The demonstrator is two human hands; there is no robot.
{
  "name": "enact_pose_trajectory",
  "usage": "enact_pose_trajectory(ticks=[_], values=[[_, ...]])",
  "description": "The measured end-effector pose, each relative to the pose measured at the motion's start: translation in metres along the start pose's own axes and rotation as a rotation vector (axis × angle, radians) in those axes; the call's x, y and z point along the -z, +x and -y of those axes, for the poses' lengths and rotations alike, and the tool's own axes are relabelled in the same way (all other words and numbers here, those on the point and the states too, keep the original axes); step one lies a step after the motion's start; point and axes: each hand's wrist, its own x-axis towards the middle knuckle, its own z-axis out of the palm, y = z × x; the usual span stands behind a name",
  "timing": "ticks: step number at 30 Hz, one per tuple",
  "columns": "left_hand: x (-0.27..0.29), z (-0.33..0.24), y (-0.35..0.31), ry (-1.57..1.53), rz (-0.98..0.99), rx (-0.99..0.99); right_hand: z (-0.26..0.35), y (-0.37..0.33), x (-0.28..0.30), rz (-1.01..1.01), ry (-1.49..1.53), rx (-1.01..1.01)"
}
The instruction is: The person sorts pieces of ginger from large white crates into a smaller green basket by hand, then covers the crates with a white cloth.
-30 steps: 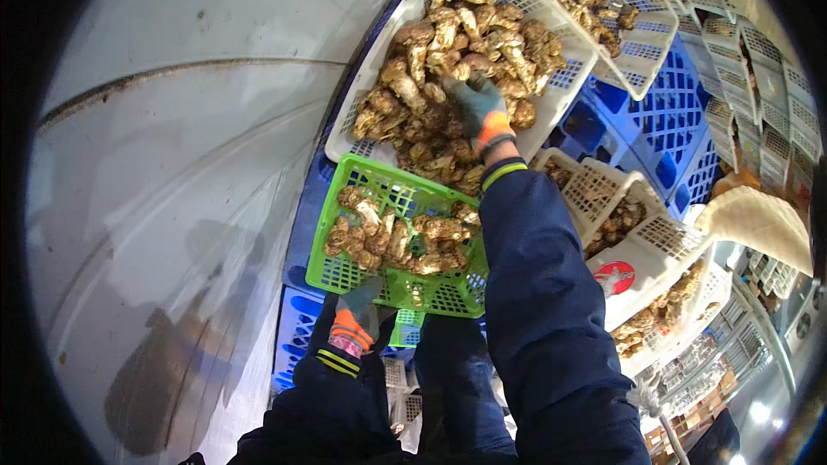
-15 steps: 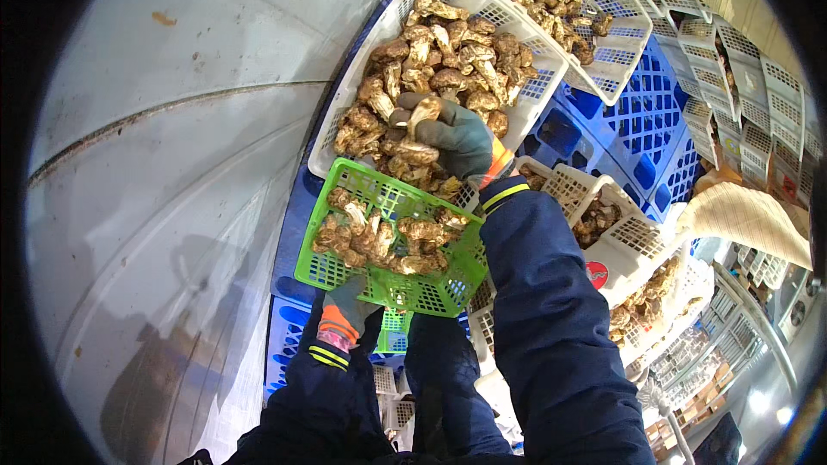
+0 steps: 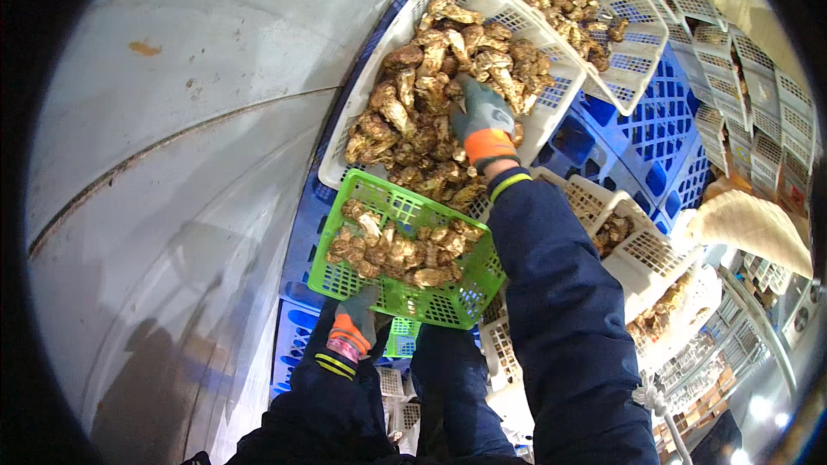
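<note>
My left hand (image 3: 356, 316), in a grey glove with an orange cuff, grips the near edge of a green plastic basket (image 3: 405, 306). A layer of brown, pale-stemmed mushrooms (image 3: 401, 251) lies in this basket. My right hand (image 3: 484, 112), gloved the same way, reaches into a larger white basket (image 3: 340, 151) just beyond. Its fingers point down among the piled mushrooms (image 3: 422, 112), and their tips are hidden, so whether they hold one does not show. The green basket is tilted and overlaps the white basket's near end.
Another white basket of mushrooms (image 3: 642, 77) stands at the far right. Blue plastic pallets (image 3: 659, 120) lie beneath the baskets. More white baskets (image 3: 659, 250) stand by my right arm, and stacked ones (image 3: 762, 103) line the right side. A grey wall (image 3: 189, 146) curves along my left.
My right hand held a mushroom over the white basket's near part; now it is farther in among the pile, that mushroom no longer visible in it. The green basket's middle looks fuller.
</note>
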Motion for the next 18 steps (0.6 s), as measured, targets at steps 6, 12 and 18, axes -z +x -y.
enact_pose_trajectory(ticks=[6, 12, 18], values=[[0.002, 0.001, -0.004, 0.026, -0.02, 0.01, 0.026, 0.031, -0.057, -0.175, -0.461, 0.055], [0.003, -0.003, -0.002, 0.019, -0.037, 0.007, 0.0, 0.009, -0.02, 0.023, 0.712, 0.187], [-0.002, -0.006, 0.004, 0.007, -0.029, 0.005, -0.008, -0.023, 0.032, 0.755, 1.975, -0.053]])
